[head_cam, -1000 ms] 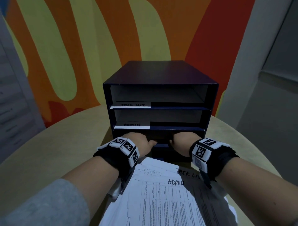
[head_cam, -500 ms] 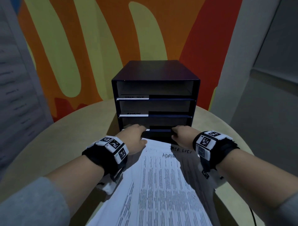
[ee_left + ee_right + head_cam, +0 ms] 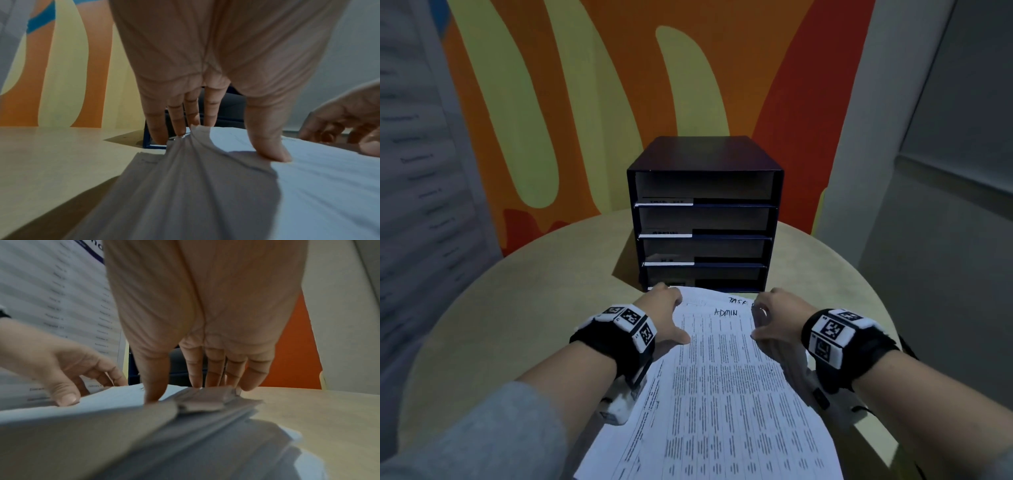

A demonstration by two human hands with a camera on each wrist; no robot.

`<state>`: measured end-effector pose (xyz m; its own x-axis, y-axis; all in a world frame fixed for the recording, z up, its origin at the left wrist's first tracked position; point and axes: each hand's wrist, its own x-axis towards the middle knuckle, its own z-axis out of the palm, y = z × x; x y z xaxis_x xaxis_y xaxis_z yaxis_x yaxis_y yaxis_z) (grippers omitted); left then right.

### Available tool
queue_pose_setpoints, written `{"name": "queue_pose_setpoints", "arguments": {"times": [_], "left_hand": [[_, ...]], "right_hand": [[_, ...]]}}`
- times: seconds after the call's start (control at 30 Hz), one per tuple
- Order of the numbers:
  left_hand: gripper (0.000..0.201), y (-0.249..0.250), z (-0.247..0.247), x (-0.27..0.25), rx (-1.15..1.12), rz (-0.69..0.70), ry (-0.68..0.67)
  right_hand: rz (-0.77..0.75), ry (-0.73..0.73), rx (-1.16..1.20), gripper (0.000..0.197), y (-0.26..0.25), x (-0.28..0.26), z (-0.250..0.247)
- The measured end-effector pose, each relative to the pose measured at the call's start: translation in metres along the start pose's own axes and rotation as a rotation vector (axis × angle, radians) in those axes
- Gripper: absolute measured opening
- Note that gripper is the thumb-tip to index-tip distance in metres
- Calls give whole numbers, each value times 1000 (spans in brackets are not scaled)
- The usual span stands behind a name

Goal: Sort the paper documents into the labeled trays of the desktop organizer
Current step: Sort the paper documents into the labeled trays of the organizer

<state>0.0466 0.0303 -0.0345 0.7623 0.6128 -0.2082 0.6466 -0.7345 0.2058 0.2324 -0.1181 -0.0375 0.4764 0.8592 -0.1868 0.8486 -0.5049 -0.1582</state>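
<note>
A dark blue desktop organizer (image 3: 705,154) with several trays and white label strips (image 3: 664,204) stands at the back of the round table. In front of it lies a stack of printed papers (image 3: 722,394); its top sheet is hand-marked ADMIN. My left hand (image 3: 671,315) is on the stack's far left corner. There the fingertips (image 3: 185,129) and the thumb squeeze the top sheet (image 3: 195,162) into a raised ridge. My right hand (image 3: 770,318) rests on the far right corner with its thumb on the top sheet and straight fingers (image 3: 213,378) on a folded corner.
The pale wooden table (image 3: 517,308) runs out to both sides of the stack. A printed wall chart (image 3: 414,171) hangs at the left, an orange and yellow wall stands behind the organizer, and a grey wall (image 3: 945,205) closes the right.
Both hands have drawn back from the organizer's lowest tray onto the far edge of the paper stack. The organizer now sits farther off in the head view.
</note>
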Motion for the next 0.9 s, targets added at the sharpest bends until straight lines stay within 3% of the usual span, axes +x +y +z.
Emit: {"name": "queue_pose_setpoints", "arguments": {"times": [0.17,0.27,0.33,0.43,0.5,0.53,0.6,0.7,0.8,0.9], "left_hand": [[65,14,-1,0,121,-12,9],[67,17,-3,-1,199,-68,1],[55,17,-5,-3,242,-85,-22],[19,7,-5,-5,91,-8,0],[11,-5,-6,-5,-96,21,39],[17,-12,-8,-7,-185,19,66],[32,-21,-15,-11,-309,19,139],[27,-26,-23,-17,-391,59,227],[16,-22,-27,-22,-517,106,296],[14,-16,-25,-24,-625,94,320]], "right_hand": [[52,53,-95,67,-6,-1,6],[50,11,-73,71,-6,-1,5],[64,-12,-46,68,-5,-1,4],[88,33,-15,65,-3,-4,2],[97,89,0,63,1,-6,1],[98,120,30,61,3,-7,0],[99,193,173,55,8,-10,-5],[53,277,513,36,18,-17,-15],[18,260,840,27,23,-23,-18],[43,196,1018,27,22,-27,-14]]}}
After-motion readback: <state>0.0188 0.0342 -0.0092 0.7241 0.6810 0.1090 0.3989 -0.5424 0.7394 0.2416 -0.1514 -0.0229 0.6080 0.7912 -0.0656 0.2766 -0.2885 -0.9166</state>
